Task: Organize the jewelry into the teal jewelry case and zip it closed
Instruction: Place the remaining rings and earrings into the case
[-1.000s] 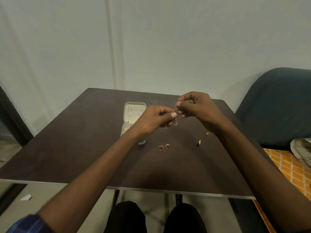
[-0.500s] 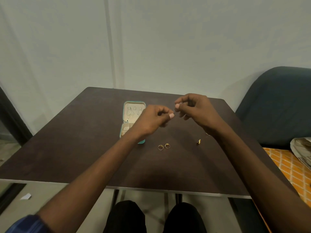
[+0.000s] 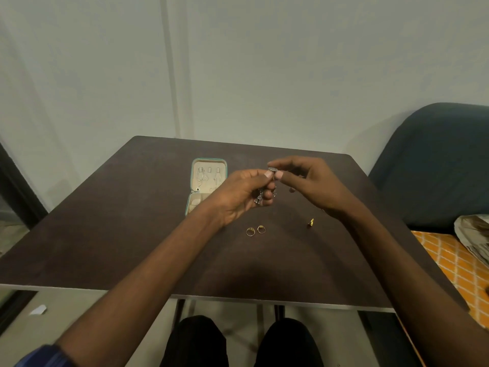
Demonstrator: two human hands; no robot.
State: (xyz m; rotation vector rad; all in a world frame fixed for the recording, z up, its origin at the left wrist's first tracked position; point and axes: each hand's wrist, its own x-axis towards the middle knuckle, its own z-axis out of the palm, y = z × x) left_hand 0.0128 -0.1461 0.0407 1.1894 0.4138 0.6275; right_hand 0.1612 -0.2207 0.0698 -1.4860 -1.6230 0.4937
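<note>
Dark brown square table [image 3: 132,234], pale metal strip along its near edge. Plain pale wall [image 3: 291,75] behind, a vertical ridge running down it left of centre. Dark teal upholstered chair [image 3: 436,160] at right, beside the table. Orange cloth with white lattice pattern [image 3: 449,260] below the chair; crumpled pale fabric [image 3: 473,237] on it. Small white scrap [image 3: 39,310] on floor, lower left.

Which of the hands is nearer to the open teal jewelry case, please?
Left. The left hand is raised right beside the teal jewelry case, its wrist overlapping the case's lower half in view. The right hand is farther to the case's right, beyond the left.
</note>
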